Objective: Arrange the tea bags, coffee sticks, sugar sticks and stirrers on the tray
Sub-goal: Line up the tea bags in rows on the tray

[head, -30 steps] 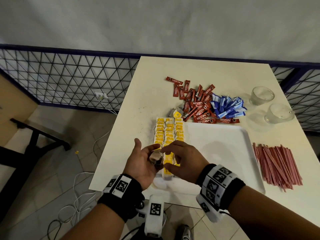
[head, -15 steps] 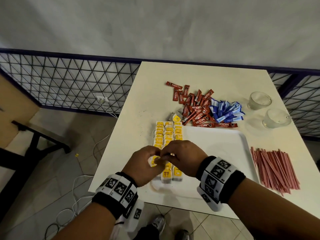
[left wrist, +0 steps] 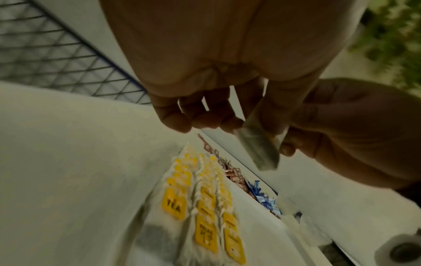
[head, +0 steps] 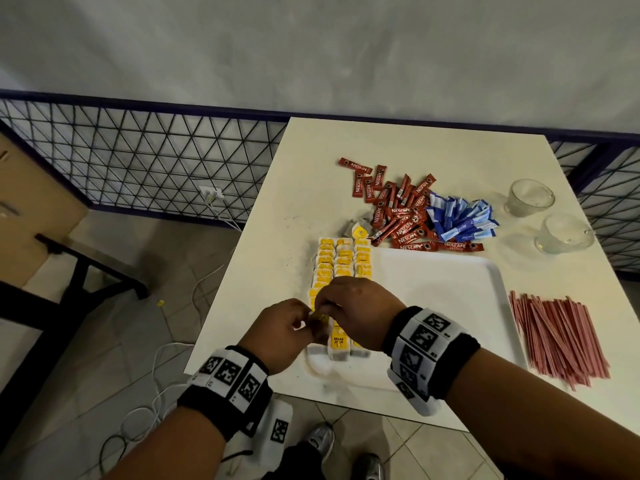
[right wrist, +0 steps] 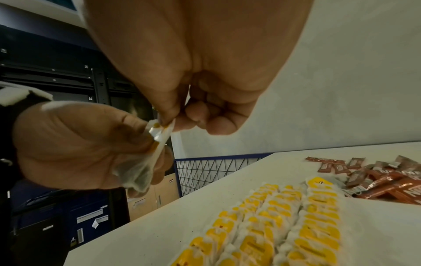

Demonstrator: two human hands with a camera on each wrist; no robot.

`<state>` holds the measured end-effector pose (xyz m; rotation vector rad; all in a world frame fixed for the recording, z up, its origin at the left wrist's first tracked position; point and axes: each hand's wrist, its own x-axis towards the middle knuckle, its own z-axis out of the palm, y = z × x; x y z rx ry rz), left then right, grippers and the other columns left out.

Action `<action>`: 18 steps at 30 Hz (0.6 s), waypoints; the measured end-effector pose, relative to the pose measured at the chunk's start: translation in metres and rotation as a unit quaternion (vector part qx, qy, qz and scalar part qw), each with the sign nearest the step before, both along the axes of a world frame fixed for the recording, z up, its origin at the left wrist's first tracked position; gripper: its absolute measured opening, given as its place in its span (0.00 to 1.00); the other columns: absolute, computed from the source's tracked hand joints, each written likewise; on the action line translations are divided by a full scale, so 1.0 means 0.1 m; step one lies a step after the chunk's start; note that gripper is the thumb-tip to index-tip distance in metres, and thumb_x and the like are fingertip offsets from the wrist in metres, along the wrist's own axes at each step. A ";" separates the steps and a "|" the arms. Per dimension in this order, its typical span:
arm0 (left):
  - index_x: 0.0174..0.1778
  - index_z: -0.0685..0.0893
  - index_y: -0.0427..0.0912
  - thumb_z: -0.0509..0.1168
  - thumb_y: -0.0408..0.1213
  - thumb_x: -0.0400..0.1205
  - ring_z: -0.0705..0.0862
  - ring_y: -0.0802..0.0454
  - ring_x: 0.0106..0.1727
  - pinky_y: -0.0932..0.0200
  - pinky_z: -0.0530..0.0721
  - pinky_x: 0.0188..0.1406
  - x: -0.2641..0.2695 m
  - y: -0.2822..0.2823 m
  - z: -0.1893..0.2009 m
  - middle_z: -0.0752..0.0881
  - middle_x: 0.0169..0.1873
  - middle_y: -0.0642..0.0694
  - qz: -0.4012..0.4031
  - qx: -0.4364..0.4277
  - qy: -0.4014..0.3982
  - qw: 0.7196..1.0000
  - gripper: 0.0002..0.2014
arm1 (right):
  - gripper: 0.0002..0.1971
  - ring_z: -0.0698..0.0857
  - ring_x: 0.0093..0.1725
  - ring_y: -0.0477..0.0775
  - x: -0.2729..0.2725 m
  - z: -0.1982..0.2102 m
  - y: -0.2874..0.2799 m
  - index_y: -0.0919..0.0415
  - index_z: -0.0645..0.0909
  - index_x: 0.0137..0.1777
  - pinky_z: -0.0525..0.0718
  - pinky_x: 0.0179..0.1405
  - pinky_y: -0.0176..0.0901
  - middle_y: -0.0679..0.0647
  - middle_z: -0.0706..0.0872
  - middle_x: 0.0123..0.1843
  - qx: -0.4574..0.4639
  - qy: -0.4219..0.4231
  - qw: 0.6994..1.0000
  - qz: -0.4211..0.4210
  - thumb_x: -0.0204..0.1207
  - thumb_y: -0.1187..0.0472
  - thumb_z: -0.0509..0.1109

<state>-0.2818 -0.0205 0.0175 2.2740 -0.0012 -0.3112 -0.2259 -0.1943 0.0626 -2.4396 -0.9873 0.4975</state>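
Both hands hold one tea bag [right wrist: 145, 162] just above the near left corner of the white tray [head: 450, 299]. My left hand [head: 298, 327] grips the pouch. My right hand [head: 329, 310] pinches its yellow tag and string at the top; in the left wrist view the tea bag [left wrist: 259, 147] hangs between the fingers. Three rows of yellow-tagged tea bags [head: 343, 268] lie along the tray's left side. Red coffee sticks [head: 398, 216] and blue sugar sticks [head: 460, 220] are piled behind the tray. Pink stirrers [head: 557, 337] lie right of it.
Two empty glass cups [head: 530, 197] [head: 561, 233] stand at the back right of the white table [head: 311, 188]. A wire mesh fence [head: 138, 168] runs behind and to the left. Cables lie on the tiled floor below the table's near edge.
The left palm, open a second ago with the bag lying in it, has closed round the bag. The right fingers came in and pinched its tag. Both hands rose slightly.
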 end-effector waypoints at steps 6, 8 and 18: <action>0.44 0.91 0.45 0.73 0.47 0.77 0.82 0.54 0.38 0.62 0.77 0.38 -0.13 -0.05 -0.37 0.85 0.30 0.54 0.089 -0.016 0.085 0.992 0.09 | 0.14 0.80 0.60 0.54 -0.04 -0.29 -0.14 0.51 0.79 0.65 0.78 0.60 0.47 0.52 0.82 0.59 -0.054 0.038 0.996 -0.056 0.83 0.53 0.60; 0.48 0.91 0.47 0.72 0.48 0.77 0.82 0.54 0.40 0.68 0.72 0.33 -0.17 -0.10 -0.44 0.87 0.34 0.50 0.085 0.016 0.084 0.993 0.10 | 0.14 0.80 0.59 0.54 -0.09 -0.40 -0.24 0.50 0.79 0.66 0.78 0.60 0.45 0.51 0.81 0.59 -0.083 0.054 0.993 -0.065 0.83 0.52 0.60; 0.40 0.78 0.51 0.73 0.41 0.72 0.83 0.48 0.40 0.52 0.83 0.44 -0.13 -0.14 -0.56 0.84 0.32 0.53 0.113 0.136 0.056 0.983 0.09 | 0.15 0.81 0.60 0.54 -0.25 -0.69 -0.41 0.47 0.77 0.66 0.78 0.58 0.43 0.48 0.78 0.63 -0.142 0.077 0.984 -0.073 0.82 0.50 0.60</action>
